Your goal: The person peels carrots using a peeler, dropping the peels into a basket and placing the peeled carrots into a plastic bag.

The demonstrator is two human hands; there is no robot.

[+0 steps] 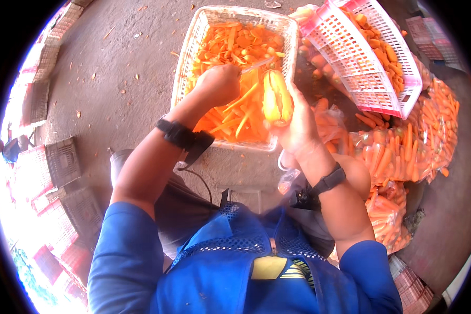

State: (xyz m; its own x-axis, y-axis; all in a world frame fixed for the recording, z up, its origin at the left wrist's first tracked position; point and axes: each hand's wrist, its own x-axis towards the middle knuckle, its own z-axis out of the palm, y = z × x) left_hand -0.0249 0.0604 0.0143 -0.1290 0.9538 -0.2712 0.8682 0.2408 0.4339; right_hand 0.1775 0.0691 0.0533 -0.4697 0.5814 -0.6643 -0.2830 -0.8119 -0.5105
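Observation:
My left hand [221, 83] is closed in a fist around the handle of a knife [257, 64], whose thin pale blade points right over the basket. In my right hand [300, 118] is a thick yellow-orange carrot [276, 98], held upright between thumb and fingers, with a dark split down its side. The knife blade is apart from the carrot, just above its top end. Below both hands stands a white plastic basket [181, 65] with carrot peelings [230, 123] and cut carrot pieces [240, 39] in it.
A tilted white-and-pink crate [336, 52] holding peeled carrots [384, 52] stands at the far right. Bags of carrots [390, 157] crowd the floor beside my right arm. Stacked crates [63, 162] line the left side. Scraps dot the concrete floor [110, 68].

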